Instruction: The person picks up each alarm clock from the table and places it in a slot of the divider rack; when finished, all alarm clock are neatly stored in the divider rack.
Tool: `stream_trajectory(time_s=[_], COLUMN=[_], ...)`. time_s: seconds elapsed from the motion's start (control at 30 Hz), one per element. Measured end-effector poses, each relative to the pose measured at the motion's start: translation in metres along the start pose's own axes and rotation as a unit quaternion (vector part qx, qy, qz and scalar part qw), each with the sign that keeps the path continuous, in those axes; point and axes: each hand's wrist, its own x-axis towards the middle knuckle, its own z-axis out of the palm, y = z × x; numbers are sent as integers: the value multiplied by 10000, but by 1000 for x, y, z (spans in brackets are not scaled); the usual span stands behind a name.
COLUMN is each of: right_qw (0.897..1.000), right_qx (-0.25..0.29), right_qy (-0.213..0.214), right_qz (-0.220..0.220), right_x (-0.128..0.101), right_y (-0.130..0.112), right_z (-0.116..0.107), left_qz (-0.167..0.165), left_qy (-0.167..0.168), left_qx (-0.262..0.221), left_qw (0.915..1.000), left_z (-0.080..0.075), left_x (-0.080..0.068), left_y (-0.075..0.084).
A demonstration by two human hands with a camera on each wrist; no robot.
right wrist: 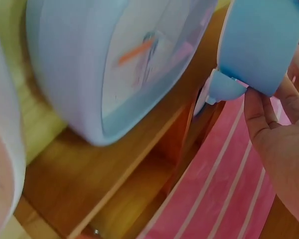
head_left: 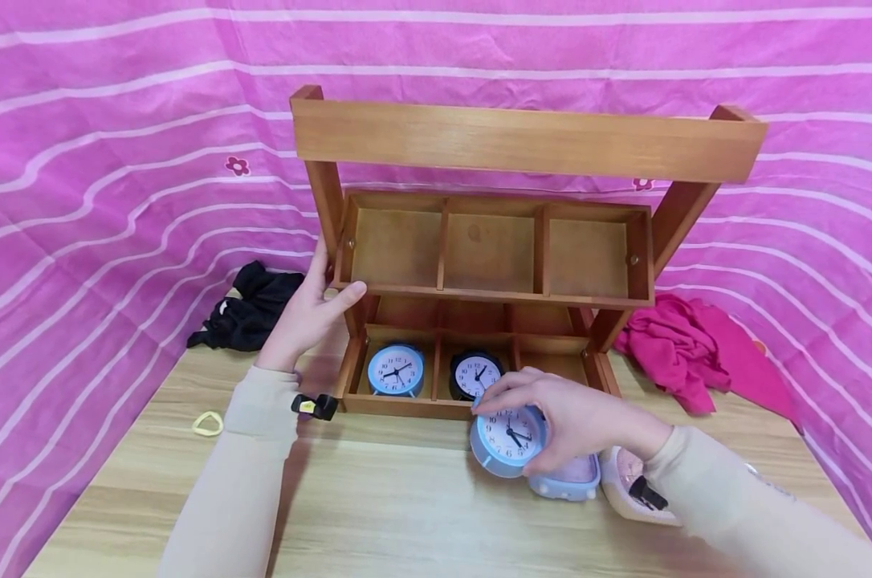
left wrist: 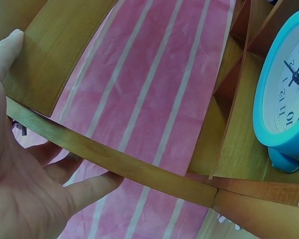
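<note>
Nearest, the right hand (head_left: 573, 417) has its fingers (head_left: 504, 387) curled over a round light-blue alarm clock (head_left: 507, 440), grasping it just above the bench (head_left: 378, 514), face up. Beside it lie a pale blue clock (head_left: 566, 486) and a pink one (head_left: 627, 482). Directly beyond the held clock stands the wooden organizer (head_left: 494, 297); its lower right compartment (head_left: 552, 357) is unfilled, next to a black clock (head_left: 475, 373) and a blue clock (head_left: 396, 370). The left hand (head_left: 307, 313) grips the organizer's left upright, thumb on the upper tray's edge.

black cloth (head_left: 251, 309) bunched up left of the bench (head_left: 378, 514), pink cloth (head_left: 685, 349) on the right. small yellow ring (head_left: 208, 423) near the left edge, striped pink backdrop (head_left: 118, 160) behind.
</note>
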Motion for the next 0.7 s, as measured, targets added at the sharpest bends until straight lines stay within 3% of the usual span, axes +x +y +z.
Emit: stream_trajectory(time_s=[0.23, 0.37, 0.7], right_qw=[9998, 10000, 9993], right_qx=[152, 27, -235], right_qy=[-79, 49, 167], right_qz=[65, -50, 225], right_x=[-4, -9, -19], right_y=[14, 23, 49], right_z=[-22, -35, -52], left_qz=[19, 110, 347], left_qy=[3, 1, 21], left_qx=[-26, -62, -146], left_qw=[10000, 9999, 9993], left_z=[0, 0, 1], left_x=[-3, -1, 2], left_y=[1, 2, -1])
